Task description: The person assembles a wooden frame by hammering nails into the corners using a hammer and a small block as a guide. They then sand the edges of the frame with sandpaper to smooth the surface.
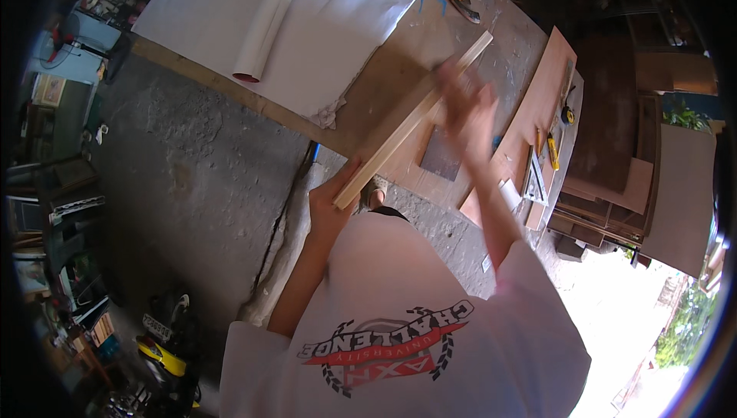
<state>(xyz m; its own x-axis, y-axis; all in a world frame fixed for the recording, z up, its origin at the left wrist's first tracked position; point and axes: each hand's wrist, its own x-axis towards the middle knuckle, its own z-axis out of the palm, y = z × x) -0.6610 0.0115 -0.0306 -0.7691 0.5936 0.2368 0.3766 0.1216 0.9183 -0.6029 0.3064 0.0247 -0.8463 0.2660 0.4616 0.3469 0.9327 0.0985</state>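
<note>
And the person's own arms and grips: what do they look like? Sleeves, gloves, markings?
Pale, loose short sleeves; forearms bare, no cables. Left grip: no glove or wristband visible. Right grip: ungloved too, but blurred, so no finer detail. Matching pale shirt, red-and-black print.

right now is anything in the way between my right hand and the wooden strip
Nothing visible stands between your right hand and the wooden strip, though blur hides whether they touch. Your left hand holds the strip's near end.
</note>
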